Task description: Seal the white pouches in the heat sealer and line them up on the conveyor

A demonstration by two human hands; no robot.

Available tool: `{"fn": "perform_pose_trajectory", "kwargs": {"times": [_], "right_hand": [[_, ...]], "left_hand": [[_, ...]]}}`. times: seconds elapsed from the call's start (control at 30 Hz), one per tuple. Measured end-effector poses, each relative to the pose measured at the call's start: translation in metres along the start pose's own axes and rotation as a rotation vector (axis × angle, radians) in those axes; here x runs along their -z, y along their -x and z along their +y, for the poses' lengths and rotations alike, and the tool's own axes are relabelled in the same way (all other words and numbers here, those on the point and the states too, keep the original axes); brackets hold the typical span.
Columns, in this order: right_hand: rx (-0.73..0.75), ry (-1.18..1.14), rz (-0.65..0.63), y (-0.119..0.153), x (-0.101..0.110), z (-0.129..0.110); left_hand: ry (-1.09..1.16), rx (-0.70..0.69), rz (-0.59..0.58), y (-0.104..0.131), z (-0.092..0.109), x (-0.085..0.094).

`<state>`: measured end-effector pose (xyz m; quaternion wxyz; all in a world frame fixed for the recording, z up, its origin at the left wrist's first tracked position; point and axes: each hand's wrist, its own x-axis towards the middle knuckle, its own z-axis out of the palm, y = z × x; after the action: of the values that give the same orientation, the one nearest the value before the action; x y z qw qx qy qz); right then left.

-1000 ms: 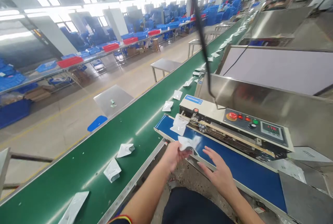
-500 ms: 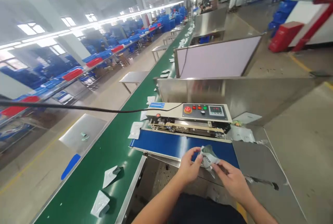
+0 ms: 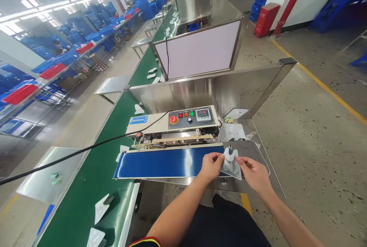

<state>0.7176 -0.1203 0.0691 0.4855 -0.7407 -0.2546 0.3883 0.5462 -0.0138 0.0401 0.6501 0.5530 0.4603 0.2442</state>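
A small white pouch (image 3: 231, 166) with dark print hangs upright between my hands, its top edge gaping a little. My left hand (image 3: 211, 166) pinches its upper left corner, and my right hand (image 3: 254, 172) pinches the upper right corner. Both hands are near the right end of the blue belt (image 3: 160, 163) of a band sealing machine (image 3: 172, 122). Its control panel, with a red stop knob (image 3: 173, 119) and a lit display (image 3: 203, 113), faces me. What the pouch contains cannot be made out.
A green conveyor (image 3: 77, 208) runs along the left, carrying several white pouches (image 3: 101, 208). More flat pouches (image 3: 233, 131) lie right of the machine on a grey plate. A metal partition (image 3: 177, 94) stands behind it. A black cable (image 3: 86, 149) crosses at left.
My view has turned to the right. The pouch, crumpled and tilted before, now hangs straighter, and both hands pinch its top corners by the belt's right end.
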Motion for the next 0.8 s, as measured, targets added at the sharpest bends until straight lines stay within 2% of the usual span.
{"fn": "perform_pose_trajectory", "kwargs": {"times": [0.13,0.23,0.33,0.5,0.63,0.73,0.8], "right_hand": [[-0.064,0.050,0.106,-0.033,0.006,0.015],[-0.065,0.045,0.105,-0.060,-0.002,0.023],[-0.041,0.069,0.049,-0.079,-0.017,0.026],[-0.027,0.042,-0.078,-0.087,-0.052,0.010],[-0.079,-0.031,-0.127,-0.075,-0.075,-0.008],[-0.114,-0.032,-0.123,-0.053,-0.076,-0.011],[-0.129,0.016,-0.150,-0.035,-0.070,-0.007]], "left_hand": [[-0.040,0.092,0.247,-0.017,-0.003,-0.011],[-0.022,0.155,0.331,-0.030,-0.002,-0.012],[0.026,0.188,0.395,-0.035,-0.001,-0.005],[0.127,0.187,0.499,-0.027,0.001,0.023],[0.197,0.120,0.562,-0.011,-0.002,0.047],[0.325,0.091,0.668,0.007,-0.010,0.072],[0.426,0.066,0.799,0.025,-0.019,0.100]]}}
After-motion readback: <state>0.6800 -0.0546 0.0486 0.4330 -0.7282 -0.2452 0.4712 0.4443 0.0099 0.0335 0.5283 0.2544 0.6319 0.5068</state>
